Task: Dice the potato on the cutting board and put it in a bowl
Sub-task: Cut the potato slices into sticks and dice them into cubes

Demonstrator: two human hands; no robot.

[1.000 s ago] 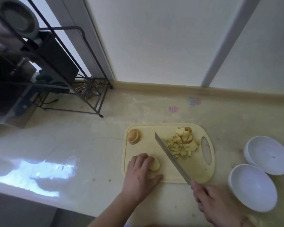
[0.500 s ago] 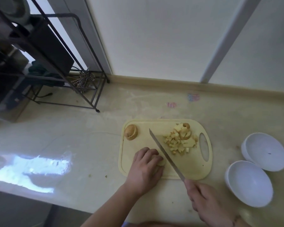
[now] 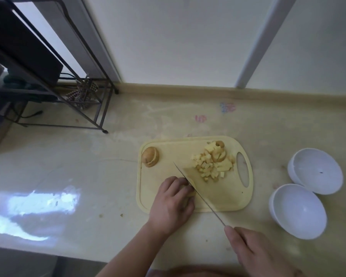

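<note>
Under the left hand (image 3: 171, 203), near the front edge of the cutting board (image 3: 154, 188), sits the potato piece (image 3: 190, 193) being cut; the fingers curl down over it so that only a sliver shows beside the fingertips. The right hand (image 3: 256, 254) is closed round the handle of the knife (image 3: 196, 191), whose blade runs forward and leftward from that hand and lies right against the left fingertips. That closeness looks like the main hazard: if the piece rolls or the blade slides sideways, it could catch a finger, and since the piece is small and mostly hidden, there is little of it to hold. Beyond the blade, ahead of the right hand, lies the pile of diced potato (image 3: 212, 163), and a rounded end piece (image 3: 150, 156) rests at the far corner ahead of the left hand. The pile sits close to the board's handle slot (image 3: 243, 169), so a careless sweep might push cubes through it or over the rim. To the right of the right hand stand two white bowls (image 3: 298, 210), touching or nearly so and apparently holding no potato; the counter (image 3: 88, 166) between board and bowls is open, giving room to carry the dice across. Left of the left hand the counter is bare well out to the metal rack (image 3: 84, 100).
</note>
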